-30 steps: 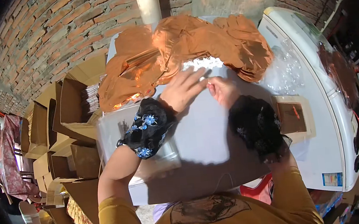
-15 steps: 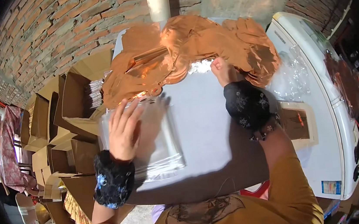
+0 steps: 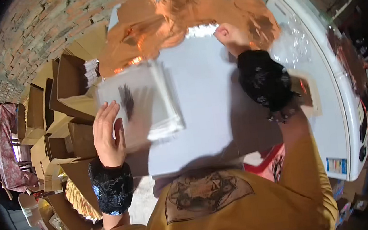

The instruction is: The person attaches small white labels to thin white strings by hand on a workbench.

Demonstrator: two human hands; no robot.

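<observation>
My left hand [image 3: 109,136] is at the left edge of a stack of clear plastic bags [image 3: 148,118], fingers stretched out and a little apart, holding nothing. A small dark patch shows on the top bag. My right hand [image 3: 229,36] is closed beside a small white pile [image 3: 201,31] at the front of the crumpled copper-coloured foil [image 3: 139,30]. What its fingers hold, if anything, is too small to make out. All of this lies on a pale grey table [image 3: 200,95].
Open cardboard boxes [image 3: 72,79] with packed items stand on the left. On the right are a white appliance [image 3: 326,100], crinkled clear plastic [image 3: 293,43] and a framed brown panel [image 3: 305,91]. A brick wall [image 3: 50,39] rises behind.
The view has tilted, so the table sits higher. My left hand has moved left from the top of the bags to their edge. My right hand remains closed near the white pile.
</observation>
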